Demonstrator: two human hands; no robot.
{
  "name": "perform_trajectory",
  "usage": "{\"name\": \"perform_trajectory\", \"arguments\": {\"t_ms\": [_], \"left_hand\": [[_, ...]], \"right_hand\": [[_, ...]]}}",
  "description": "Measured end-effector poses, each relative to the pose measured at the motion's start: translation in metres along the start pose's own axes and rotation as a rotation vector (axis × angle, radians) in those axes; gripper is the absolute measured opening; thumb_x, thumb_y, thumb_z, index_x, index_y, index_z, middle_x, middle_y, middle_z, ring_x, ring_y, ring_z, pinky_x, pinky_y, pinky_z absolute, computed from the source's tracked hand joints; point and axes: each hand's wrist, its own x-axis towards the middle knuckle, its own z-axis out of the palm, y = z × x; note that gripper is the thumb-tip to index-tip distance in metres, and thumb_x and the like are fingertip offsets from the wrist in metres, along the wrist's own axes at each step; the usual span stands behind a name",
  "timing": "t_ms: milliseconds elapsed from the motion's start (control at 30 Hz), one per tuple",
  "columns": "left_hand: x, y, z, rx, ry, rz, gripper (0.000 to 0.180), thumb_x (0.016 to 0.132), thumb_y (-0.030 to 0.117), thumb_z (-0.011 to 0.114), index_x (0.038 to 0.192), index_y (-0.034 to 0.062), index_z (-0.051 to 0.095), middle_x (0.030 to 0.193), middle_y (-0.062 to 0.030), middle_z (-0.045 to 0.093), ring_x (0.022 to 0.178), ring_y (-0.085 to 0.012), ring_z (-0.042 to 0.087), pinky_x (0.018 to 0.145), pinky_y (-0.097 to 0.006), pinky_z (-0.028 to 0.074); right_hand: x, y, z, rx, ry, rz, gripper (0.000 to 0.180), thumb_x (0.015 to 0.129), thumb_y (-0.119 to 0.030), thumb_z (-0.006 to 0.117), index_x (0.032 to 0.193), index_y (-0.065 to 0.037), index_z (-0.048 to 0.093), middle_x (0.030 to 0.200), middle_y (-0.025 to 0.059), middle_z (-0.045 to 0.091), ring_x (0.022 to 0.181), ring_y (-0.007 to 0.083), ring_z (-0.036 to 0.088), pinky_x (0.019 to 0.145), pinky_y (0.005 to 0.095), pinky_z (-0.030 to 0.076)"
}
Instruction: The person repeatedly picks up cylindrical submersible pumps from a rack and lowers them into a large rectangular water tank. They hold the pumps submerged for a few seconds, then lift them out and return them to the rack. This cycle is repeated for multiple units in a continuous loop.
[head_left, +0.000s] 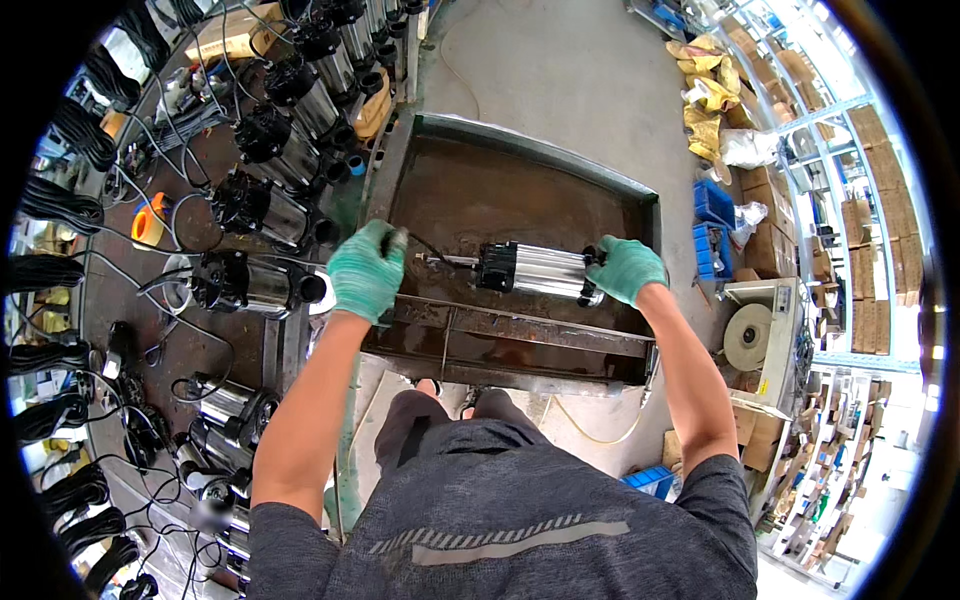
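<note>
A silver motor with black end caps (545,270) lies level over a rectangular metal tank (540,146) of brown liquid. A thin metal shaft (450,261) sticks out of its left end. My right hand (632,271), in a green glove, is closed round the motor's right end cap. On the other side, my left hand (366,272), gloved in green too, has its fingers curled at the tank's left edge. A black cable (430,246) runs from those fingers toward the motor's left end. The fingers' undersides are hidden.
Metal bars (520,320) cross the tank's near part. Along the left, a dark bench (150,290) carries several silver-and-black pumps (265,205), coiled cables and an orange tape roll (150,220). At right stand blue bins (712,205), a machine with a reel (748,337) and shelves of cartons (872,230).
</note>
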Motion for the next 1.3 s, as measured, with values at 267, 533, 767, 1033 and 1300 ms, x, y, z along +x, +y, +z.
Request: {"name": "perform_trajectory", "arguments": {"t_ms": [267,533,767,1033,1300], "left_hand": [[-0.043,-0.001,-0.128,-0.002,0.026,0.049,0.02,0.095,0.024,0.07,0.099,0.0045,0.071,0.081,-0.0168,0.07,0.072,-0.0334,0.067,0.068,-0.04,0.052],[-0.098,-0.045,-0.161,0.003,-0.15,0.078,0.019,0.095,0.017,0.07,0.103,-0.0007,0.071,0.09,-0.0189,0.071,0.078,-0.0318,0.069,0.073,-0.038,0.054],[-0.144,-0.073,-0.148,0.208,-0.215,-0.115,0.019,0.089,0.02,0.07,0.098,0.0042,0.074,0.092,-0.017,0.072,0.087,-0.0374,0.067,0.087,-0.046,0.05],[-0.176,-0.084,-0.113,0.61,-0.623,0.01,0.052,0.09,0.025,0.066,0.138,0.0079,0.058,0.14,-0.0186,0.059,0.128,-0.0387,0.057,0.113,-0.046,0.041],[-0.128,-0.1,-0.002,-0.351,-0.558,-0.268,0.05,0.099,0.03,0.07,0.139,0.0008,0.06,0.121,-0.0131,0.072,0.104,-0.0196,0.066,0.093,-0.033,0.052]], "right_hand": [[-0.077,0.008,0.003,0.19,0.131,-0.069,0.036,0.082,-0.041,0.072,0.102,-0.011,0.075,0.095,0.0181,0.075,0.092,0.0385,0.072,0.083,0.0463,0.058],[-0.104,-0.026,0.044,0.248,0.003,-0.136,0.034,0.081,-0.04,0.073,0.1,-0.012,0.077,0.097,0.0178,0.075,0.095,0.0371,0.072,0.086,0.0452,0.057],[-0.111,-0.03,0.09,0.27,0.006,-0.122,0.04,0.082,-0.043,0.072,0.105,-0.01,0.072,0.097,0.0186,0.075,0.095,0.0382,0.072,0.084,0.0476,0.057],[-0.117,-0.029,0.116,0.291,0.12,-0.19,0.04,0.085,-0.041,0.072,0.109,-0.009,0.066,0.112,0.0185,0.07,0.098,0.0392,0.07,0.081,0.0512,0.056],[-0.1,-0.053,0.15,0.324,0.352,-0.374,0.034,0.082,-0.031,0.074,0.106,-0.009,0.068,0.116,0.018,0.066,0.108,0.037,0.063,0.094,0.0487,0.051]]}}
